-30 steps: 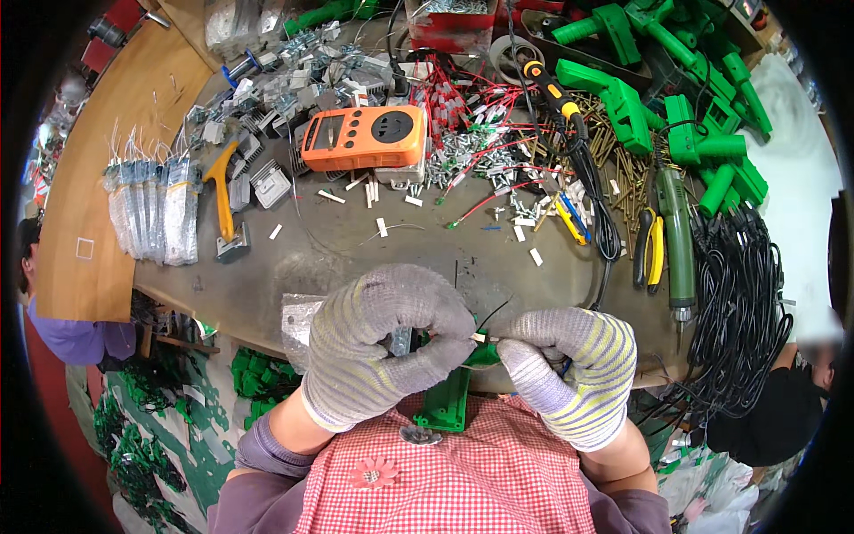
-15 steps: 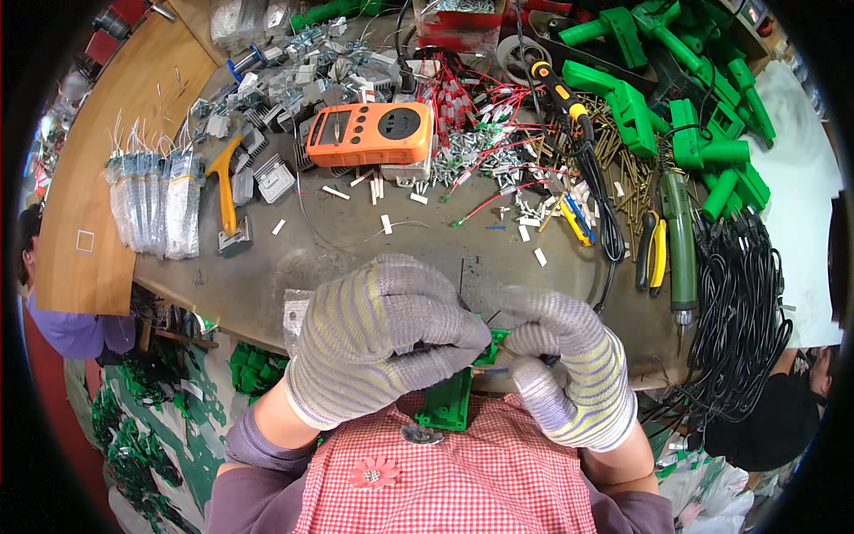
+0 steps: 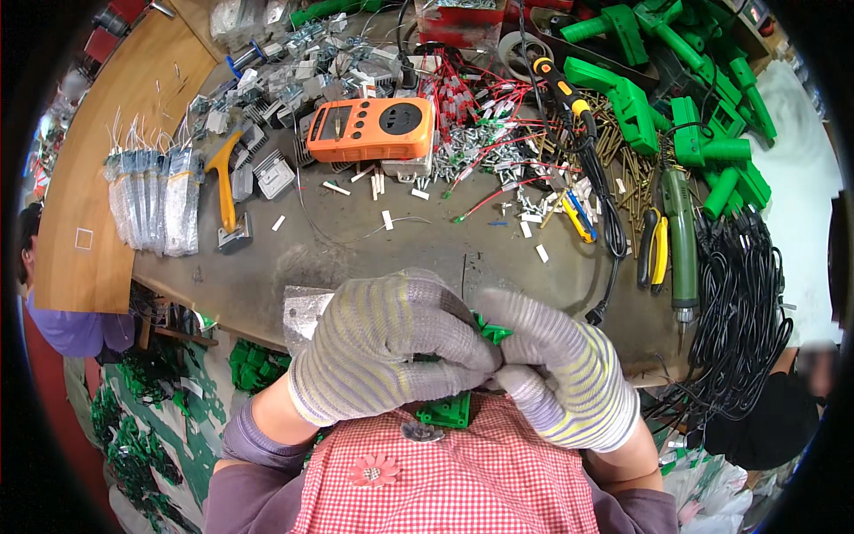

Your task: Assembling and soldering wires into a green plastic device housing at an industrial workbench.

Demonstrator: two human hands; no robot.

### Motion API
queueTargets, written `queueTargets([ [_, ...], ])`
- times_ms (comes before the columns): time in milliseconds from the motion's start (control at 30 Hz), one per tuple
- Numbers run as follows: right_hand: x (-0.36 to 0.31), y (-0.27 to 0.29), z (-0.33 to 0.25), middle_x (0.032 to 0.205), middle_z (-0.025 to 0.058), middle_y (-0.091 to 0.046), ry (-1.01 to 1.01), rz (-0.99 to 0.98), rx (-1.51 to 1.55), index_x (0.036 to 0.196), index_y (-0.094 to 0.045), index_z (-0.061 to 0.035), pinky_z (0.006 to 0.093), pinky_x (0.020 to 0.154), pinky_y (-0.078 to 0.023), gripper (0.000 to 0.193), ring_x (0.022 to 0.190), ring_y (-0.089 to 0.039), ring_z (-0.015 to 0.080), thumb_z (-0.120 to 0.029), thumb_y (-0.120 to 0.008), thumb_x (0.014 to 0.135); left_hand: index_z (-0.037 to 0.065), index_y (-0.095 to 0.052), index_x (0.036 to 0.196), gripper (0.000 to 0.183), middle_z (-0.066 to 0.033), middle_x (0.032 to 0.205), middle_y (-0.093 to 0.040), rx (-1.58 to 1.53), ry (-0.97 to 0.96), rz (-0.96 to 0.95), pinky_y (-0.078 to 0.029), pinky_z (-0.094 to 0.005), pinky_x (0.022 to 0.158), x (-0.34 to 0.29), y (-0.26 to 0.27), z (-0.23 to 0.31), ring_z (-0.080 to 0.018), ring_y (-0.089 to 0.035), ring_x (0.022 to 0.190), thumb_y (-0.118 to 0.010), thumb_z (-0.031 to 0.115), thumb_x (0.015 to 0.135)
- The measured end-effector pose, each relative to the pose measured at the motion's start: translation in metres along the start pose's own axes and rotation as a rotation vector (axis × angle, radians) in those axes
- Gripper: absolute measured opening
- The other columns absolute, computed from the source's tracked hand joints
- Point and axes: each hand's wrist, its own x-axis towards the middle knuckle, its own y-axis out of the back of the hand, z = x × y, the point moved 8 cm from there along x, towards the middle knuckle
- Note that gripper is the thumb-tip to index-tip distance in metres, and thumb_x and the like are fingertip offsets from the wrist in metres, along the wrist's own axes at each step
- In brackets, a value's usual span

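Our fingers meet close to our chest, above the near edge of the worktop (image 3: 356,258). The left hand (image 3: 391,351) curls shut, its gloved fingers (image 3: 463,343) wrapped over a small green part (image 3: 491,331). The right hand (image 3: 560,369) presses in from the other side, its fingers (image 3: 525,320) closed against the same part, so both hands touch each other around it. Only a corner of the part shows between the gloves. Just below the hands, a second green piece (image 3: 447,411) peeks out against our red checked shirt (image 3: 445,481).

Farther out on the worktop lies an orange meter (image 3: 372,130), tilted, with red wires (image 3: 476,98) and small metal bits (image 3: 485,147) just beside it. White sleeves (image 3: 387,219) are scattered between the meter and our hands. To the left a yellow-handled scraper (image 3: 224,187) lies near a row of clear bags (image 3: 156,200). To the right lie a green screwdriver (image 3: 680,240) and yellow pliers (image 3: 656,258), next to a heap of black cables (image 3: 743,320). Green tool housings (image 3: 685,98) pile up at the far right. A wooden board (image 3: 116,133) borders the left side.
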Motion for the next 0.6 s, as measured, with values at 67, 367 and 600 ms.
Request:
queueTargets([
  [67, -0.006, 0.005, 0.015, 0.079, 0.0087, -0.069, -0.152, 0.057, 0.186, 0.14, -0.052, -0.0018, 0.038, 0.062, -0.054, 0.056, 0.063, -0.065, 0.029, -0.01, -0.065, 0.086, 0.017, -0.079, 0.076, 0.013, -0.0043, 0.079, -0.07, -0.143, -0.014, 0.187, -0.051, -0.0345, 0.064, -0.003, 0.008, -0.003, -0.023, -0.066, 0.068, -0.084, 0.024, 0.067],
  [367, -0.011, 0.008, 0.016, 0.081, 0.0086, -0.068, -0.135, 0.025, 0.214, 0.14, -0.052, -0.002, 0.0386, 0.068, -0.054, 0.057, 0.071, -0.066, 0.0308, -0.003, -0.066, 0.085, 0.014, -0.069, 0.079, 0.018, -0.0025, 0.078, -0.064, 0.198, -0.134, 0.165, -0.047, -0.0408, 0.073, 0.003, 0.004, 0.016, -0.0253, -0.062, 0.075, -0.08, 0.027, 0.073],
  [600, 0.003, 0.004, 0.006, 0.08, 0.0071, -0.07, -0.034, -0.064, -0.087, 0.102, -0.071, -0.0089, 0.0367, 0.068, -0.056, 0.019, 0.073, -0.068, 0.0301, -0.019, -0.073, 0.086, 0.016, -0.065, 0.073, 0.017, 0.0001, 0.074, -0.057, 0.304, -0.268, 0.172, -0.038, -0.0441, 0.077, -0.01, 0.01, 0.023, -0.0246, -0.055, 0.07, -0.078, 0.027, 0.07],
])
